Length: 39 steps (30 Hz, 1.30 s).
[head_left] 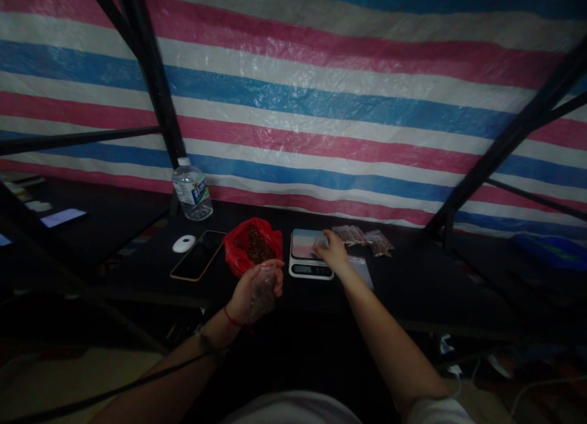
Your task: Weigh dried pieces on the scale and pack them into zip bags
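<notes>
My left hand (250,292) is closed around a clear plastic bag (263,292), in front of a red plastic bag (236,253) whose open mouth shows small brown pieces (259,245). My right hand (334,252) reaches over the plate of a white digital scale (296,271). Its fingers are bent round a small see-through item on the plate, too dim to name. Right of the scale lie several small clear bags (380,244) filled with brownish bits. Partly behind my right wrist is a flat clear bag (362,270).
Left of the red bag lie a phone (199,256) and a white rounded mouse-like object (184,244). A large clear bottle (192,192) stands behind them. Dark metal frame bars (158,88) rise on both sides before a striped plastic sheet (321,106).
</notes>
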{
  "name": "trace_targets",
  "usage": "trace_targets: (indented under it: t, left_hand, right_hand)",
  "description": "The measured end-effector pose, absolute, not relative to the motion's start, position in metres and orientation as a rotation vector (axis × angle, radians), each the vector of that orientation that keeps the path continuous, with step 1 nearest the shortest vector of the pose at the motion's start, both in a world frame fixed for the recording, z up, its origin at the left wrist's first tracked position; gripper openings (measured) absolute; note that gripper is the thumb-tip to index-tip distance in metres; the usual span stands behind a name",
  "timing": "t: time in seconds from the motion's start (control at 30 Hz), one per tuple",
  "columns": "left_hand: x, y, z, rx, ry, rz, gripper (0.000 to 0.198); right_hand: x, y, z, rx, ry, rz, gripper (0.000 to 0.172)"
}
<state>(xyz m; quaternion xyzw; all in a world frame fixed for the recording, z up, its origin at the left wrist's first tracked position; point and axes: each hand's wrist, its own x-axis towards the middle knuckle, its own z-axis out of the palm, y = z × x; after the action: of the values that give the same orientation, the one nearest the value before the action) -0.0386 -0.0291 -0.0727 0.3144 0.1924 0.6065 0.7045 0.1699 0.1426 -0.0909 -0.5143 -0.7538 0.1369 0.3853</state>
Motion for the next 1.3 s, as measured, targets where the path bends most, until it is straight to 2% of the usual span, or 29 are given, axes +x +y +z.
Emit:
trace_targets:
  t: [0.1, 0.2, 0.33, 0.47, 0.63, 0.8, 0.9, 0.97, 1.0, 1.1, 1.13, 1.2, 1.3]
  left_hand:
    - [-0.039, -0.028, -0.073, 0.695, 0.397, 1.294, 0.046]
    - [-0.037, -0.030, -0.075, 0.757, 0.415, 1.205, 0.048]
    - [-0.032, -0.036, -0.084, 0.775, 0.424, 1.097, 0.046]
    - [-0.025, -0.039, -0.093, 0.778, 0.394, 1.049, 0.043]
    - [-0.023, -0.041, -0.094, 0.879, 0.393, 0.935, 0.054]
    - [-0.024, -0.042, -0.082, 0.953, 0.640, 0.963, 0.053]
    - [-0.023, -0.037, -0.078, 1.070, 0.861, 0.980, 0.042]
    - [-0.023, -0.033, -0.078, 1.138, 0.956, 0.982, 0.035]
    - [-0.023, -0.031, -0.079, 1.156, 0.979, 0.981, 0.035]
    - [-0.024, -0.028, -0.083, 1.186, 0.989, 0.981, 0.038]
    - [-0.024, -0.027, -0.084, 1.208, 0.987, 0.981, 0.038]
    - [-0.025, -0.027, -0.086, 1.280, 0.998, 0.976, 0.035]
    - [-0.025, -0.028, -0.084, 1.376, 1.015, 1.003, 0.031]
  right_hand:
    - [0.168, 0.124, -0.078, -1.209, -1.843, 0.303, 0.058]
    - [0.165, 0.084, -0.056, -0.974, -1.936, 0.451, 0.044]
    - [0.161, 0.023, -0.028, -0.635, -2.284, 0.907, 0.031]
    - [0.158, -0.003, -0.020, -0.598, -2.349, 1.071, 0.005]
    - [0.160, 0.005, -0.028, -0.711, -2.174, 1.008, 0.010]
    - [0.170, 0.016, -0.027, -0.790, -2.023, 0.910, 0.012]
    - [0.175, 0.024, -0.029, -0.828, -1.942, 0.868, 0.013]
    - [0.175, 0.027, -0.032, -0.864, -1.832, 0.976, 0.011]
    - [0.174, 0.028, -0.035, -0.879, -1.761, 1.066, 0.015]
    - [0.169, 0.029, -0.040, -0.892, -1.600, 1.368, 0.046]
    - [0.168, 0.028, -0.042, -0.892, -1.578, 1.449, 0.049]
    - [0.164, 0.027, -0.043, -0.895, -1.553, 1.557, 0.039]
    - [0.161, 0.025, -0.045, -0.892, -1.561, 1.517, 0.027]
